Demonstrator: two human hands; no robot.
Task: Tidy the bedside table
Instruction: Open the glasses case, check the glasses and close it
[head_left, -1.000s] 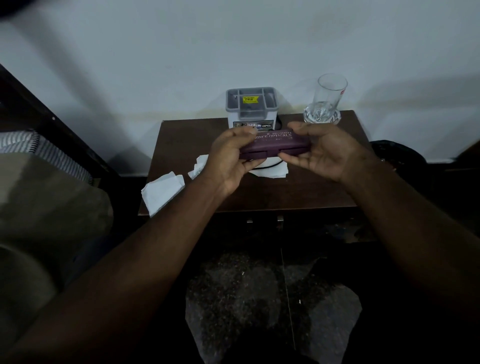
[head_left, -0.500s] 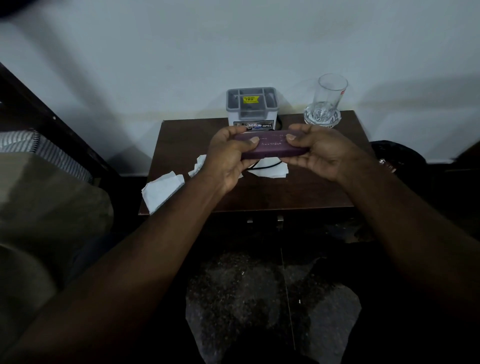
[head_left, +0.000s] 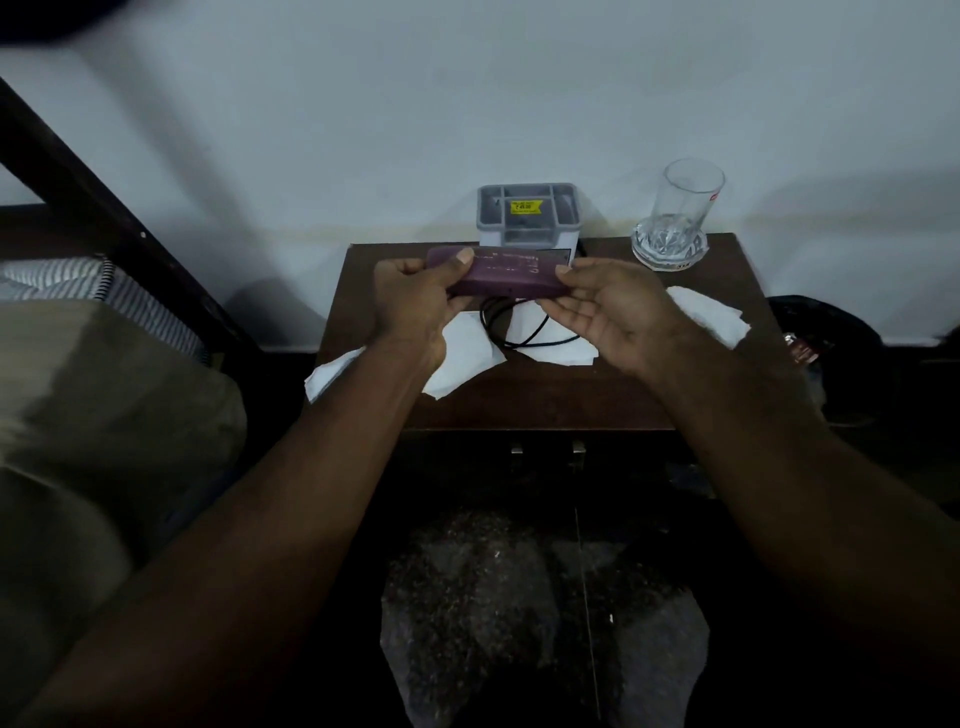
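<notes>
Holding a closed purple case (head_left: 501, 274) level above the bedside table (head_left: 545, 395), the person grips it at both ends: the left hand (head_left: 415, 306) wraps its left end with the thumb lying on top, and the right hand (head_left: 613, 312) pinches its right end with thumb and fingertips, palm turned up. Compared with a second ago, the case is shut and carried farther back, now in front of the grey organiser (head_left: 527, 213); the view has also shifted, bringing a tissue (head_left: 711, 314) at the table's right edge into sight. The organiser, standing at the back edge against the wall (head_left: 467, 104), has several compartments and a yellow sticker; its contents cannot be made out. A clear drinking glass (head_left: 685, 205) stands in a cut-glass dish (head_left: 670, 249) at the back right corner. On the dark wooden top lie white tissues (head_left: 457, 358) and a looped black cable (head_left: 519, 327). A bed (head_left: 93, 364) adjoins at left; the speckled floor (head_left: 519, 597) lies below.
</notes>
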